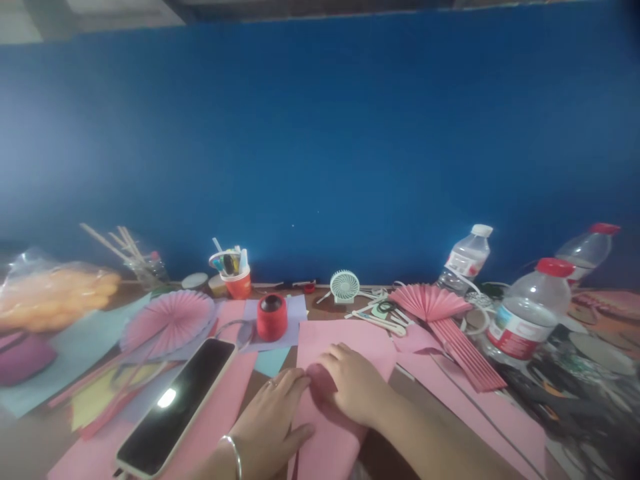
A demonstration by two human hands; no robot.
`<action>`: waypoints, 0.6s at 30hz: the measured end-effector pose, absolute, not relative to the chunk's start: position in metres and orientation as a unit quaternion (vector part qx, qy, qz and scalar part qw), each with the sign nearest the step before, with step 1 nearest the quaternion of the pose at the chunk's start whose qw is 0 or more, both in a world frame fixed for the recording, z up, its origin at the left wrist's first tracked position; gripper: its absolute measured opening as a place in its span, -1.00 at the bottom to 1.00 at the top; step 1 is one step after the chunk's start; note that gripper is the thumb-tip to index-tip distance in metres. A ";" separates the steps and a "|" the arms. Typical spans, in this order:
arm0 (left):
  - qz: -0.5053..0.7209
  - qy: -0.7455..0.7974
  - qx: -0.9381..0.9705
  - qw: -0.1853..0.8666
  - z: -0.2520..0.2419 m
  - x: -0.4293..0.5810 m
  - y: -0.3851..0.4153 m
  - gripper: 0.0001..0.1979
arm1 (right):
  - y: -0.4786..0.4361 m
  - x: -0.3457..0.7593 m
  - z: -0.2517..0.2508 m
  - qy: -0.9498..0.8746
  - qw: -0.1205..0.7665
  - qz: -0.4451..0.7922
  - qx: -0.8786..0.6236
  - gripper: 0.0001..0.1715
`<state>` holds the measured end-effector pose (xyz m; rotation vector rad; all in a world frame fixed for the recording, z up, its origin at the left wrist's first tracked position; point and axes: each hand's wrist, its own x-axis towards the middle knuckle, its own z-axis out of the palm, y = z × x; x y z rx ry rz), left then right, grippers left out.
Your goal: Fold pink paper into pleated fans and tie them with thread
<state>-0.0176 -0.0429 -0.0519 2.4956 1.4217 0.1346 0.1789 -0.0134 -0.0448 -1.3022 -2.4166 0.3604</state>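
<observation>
A sheet of pink paper (345,340) lies in front of me at the middle of the table. My left hand (273,413), with a ring and a silver bracelet, rests along the sheet's left edge, its fingers stretched out and the thumb apart. Pressed down on top of the sheet is my right hand (350,383), fingers extended towards the left hand; its thumb is hard to make out. Under the two hands the paper looks partly folded over. Just beyond the left hand stands a red spool of thread (272,317).
To the left are a smartphone (177,407), a round pleated paper fan (170,323) and a bag of orange pieces (60,293). A mini fan (345,287) stands at the back. Rightward lie a pink pleated fan (430,303), folded pink strips (467,353) and a water bottle (530,313).
</observation>
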 end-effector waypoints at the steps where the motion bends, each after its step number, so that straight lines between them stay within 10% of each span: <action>1: 0.047 0.490 0.859 0.138 -0.050 -0.021 -0.044 -0.44 | -0.012 0.180 -0.047 -0.858 0.183 0.132 -0.462 -0.74; 7: 0.020 0.498 0.858 0.122 -0.052 -0.037 -0.055 -0.47 | -0.001 0.184 -0.059 -0.868 0.176 0.101 -0.452 -0.36; 18: 0.048 0.411 0.901 0.130 -0.065 -0.054 -0.049 -0.43 | 0.005 0.185 -0.055 -0.842 0.167 0.065 -0.509 -0.34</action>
